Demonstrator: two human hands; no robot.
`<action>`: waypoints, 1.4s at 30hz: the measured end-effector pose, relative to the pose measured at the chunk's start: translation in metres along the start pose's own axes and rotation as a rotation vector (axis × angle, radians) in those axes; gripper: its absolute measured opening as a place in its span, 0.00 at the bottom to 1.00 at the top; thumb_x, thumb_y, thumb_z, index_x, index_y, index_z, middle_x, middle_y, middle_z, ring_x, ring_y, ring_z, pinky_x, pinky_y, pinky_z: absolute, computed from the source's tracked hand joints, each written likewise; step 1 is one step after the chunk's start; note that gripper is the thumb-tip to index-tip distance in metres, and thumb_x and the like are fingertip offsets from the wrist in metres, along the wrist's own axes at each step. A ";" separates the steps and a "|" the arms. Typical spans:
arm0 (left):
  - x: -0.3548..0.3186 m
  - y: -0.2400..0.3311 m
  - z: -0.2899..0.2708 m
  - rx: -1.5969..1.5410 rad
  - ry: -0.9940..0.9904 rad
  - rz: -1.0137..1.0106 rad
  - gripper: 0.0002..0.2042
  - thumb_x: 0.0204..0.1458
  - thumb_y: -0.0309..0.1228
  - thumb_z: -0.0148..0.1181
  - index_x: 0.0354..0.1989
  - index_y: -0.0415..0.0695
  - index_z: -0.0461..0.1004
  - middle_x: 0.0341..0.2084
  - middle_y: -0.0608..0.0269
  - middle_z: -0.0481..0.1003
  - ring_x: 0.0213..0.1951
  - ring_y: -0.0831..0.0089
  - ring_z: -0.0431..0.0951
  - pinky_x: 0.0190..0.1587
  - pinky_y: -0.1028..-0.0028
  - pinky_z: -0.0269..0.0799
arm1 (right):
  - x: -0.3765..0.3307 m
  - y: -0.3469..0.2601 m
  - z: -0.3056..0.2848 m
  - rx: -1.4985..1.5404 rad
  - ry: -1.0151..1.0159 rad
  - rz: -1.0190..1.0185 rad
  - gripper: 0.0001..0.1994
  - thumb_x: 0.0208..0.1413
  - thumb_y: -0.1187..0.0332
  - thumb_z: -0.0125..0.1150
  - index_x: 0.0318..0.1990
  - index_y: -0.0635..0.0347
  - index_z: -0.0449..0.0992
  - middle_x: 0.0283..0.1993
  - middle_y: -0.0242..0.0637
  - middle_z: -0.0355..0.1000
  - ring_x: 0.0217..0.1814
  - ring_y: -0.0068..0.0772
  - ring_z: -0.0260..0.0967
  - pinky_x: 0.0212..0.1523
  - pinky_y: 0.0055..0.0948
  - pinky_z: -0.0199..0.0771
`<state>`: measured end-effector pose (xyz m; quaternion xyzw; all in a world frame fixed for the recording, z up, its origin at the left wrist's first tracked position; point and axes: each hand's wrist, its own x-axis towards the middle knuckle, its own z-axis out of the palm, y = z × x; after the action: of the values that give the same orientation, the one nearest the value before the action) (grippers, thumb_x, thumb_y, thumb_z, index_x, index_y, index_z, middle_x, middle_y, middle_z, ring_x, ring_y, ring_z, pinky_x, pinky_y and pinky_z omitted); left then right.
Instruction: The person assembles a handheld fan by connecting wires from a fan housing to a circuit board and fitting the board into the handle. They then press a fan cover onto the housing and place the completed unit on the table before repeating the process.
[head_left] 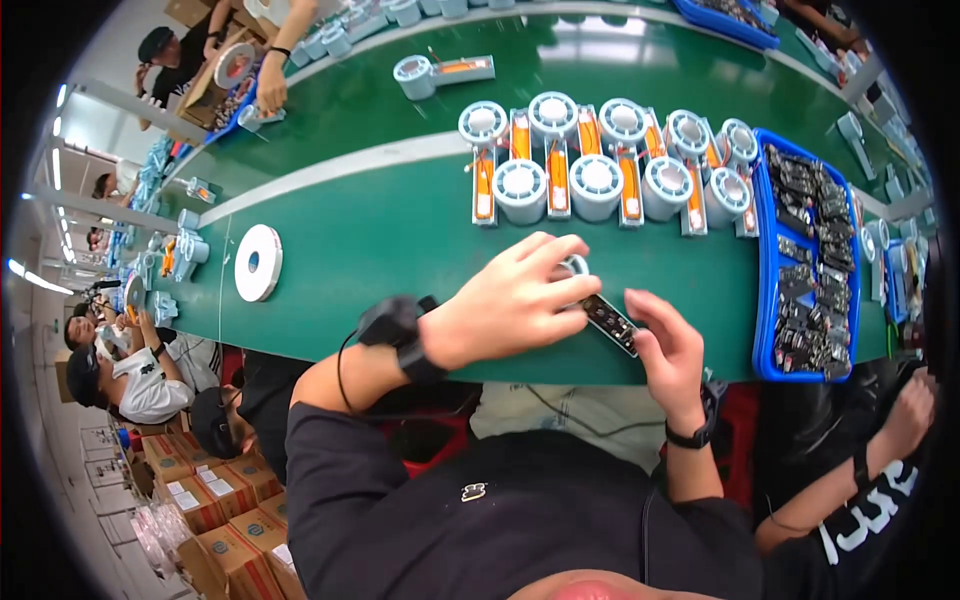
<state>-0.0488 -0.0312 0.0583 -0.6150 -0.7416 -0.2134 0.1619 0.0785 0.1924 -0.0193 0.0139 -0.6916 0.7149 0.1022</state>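
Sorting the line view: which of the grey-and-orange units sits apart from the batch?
The unit lying alone on the far side of the white stripe; the rest stand packed in two rows beside the blue tray.

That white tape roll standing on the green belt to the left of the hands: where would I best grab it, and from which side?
Grip the white tape roll across its outer rim, coming from above. It stands on edge on the green belt, flat face toward the camera, so the rim's top lies open and nothing crowds it. Pinching the two flat faces from above would probably work as well. The left hand is nearer.
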 end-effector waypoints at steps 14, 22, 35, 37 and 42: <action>-0.097 -0.358 -0.082 0.855 -0.267 -1.390 0.18 0.50 0.46 0.68 0.45 0.50 0.82 0.50 0.56 0.81 0.53 0.52 0.78 0.56 0.58 0.74 | 0.008 0.001 -0.001 0.020 -0.057 -0.065 0.08 0.67 0.78 0.51 0.46 0.71 0.77 0.47 0.44 0.77 0.49 0.30 0.74 0.52 0.28 0.73; 0.001 -0.308 -0.014 0.193 -0.187 -0.837 0.30 0.48 0.42 0.72 0.62 0.53 0.72 0.55 0.45 0.73 0.58 0.46 0.74 0.60 0.58 0.73 | 0.004 0.004 -0.006 -0.006 -0.079 -0.060 0.08 0.64 0.81 0.51 0.44 0.71 0.77 0.44 0.43 0.77 0.47 0.30 0.75 0.50 0.26 0.74; -0.018 -0.035 -0.058 -0.078 -0.041 -0.388 0.24 0.37 0.09 0.59 0.44 0.44 0.78 0.55 0.49 0.72 0.60 0.48 0.73 0.55 0.58 0.79 | 0.021 -0.088 -0.095 -0.901 0.329 -0.273 0.14 0.57 0.82 0.55 0.49 0.66 0.78 0.44 0.45 0.78 0.44 0.34 0.75 0.45 0.30 0.74; -0.010 0.004 -0.018 -0.294 -0.119 -0.351 0.27 0.37 0.09 0.58 0.49 0.46 0.78 0.58 0.50 0.71 0.61 0.47 0.72 0.56 0.58 0.79 | 0.063 -0.097 -0.152 -1.108 0.269 -0.256 0.15 0.57 0.82 0.54 0.51 0.65 0.78 0.44 0.45 0.78 0.45 0.38 0.76 0.46 0.32 0.75; 0.006 0.020 0.039 -0.050 -0.116 -0.150 0.30 0.39 0.13 0.61 0.55 0.49 0.76 0.62 0.52 0.68 0.61 0.44 0.71 0.57 0.58 0.78 | 0.151 -0.096 -0.229 -1.375 -0.183 0.214 0.15 0.54 0.80 0.58 0.50 0.65 0.77 0.42 0.49 0.79 0.47 0.47 0.77 0.48 0.39 0.76</action>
<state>-0.0296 -0.0029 0.0301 -0.5728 -0.7883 -0.2073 0.0866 -0.0254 0.4405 0.0894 -0.0620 -0.9902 0.1178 -0.0416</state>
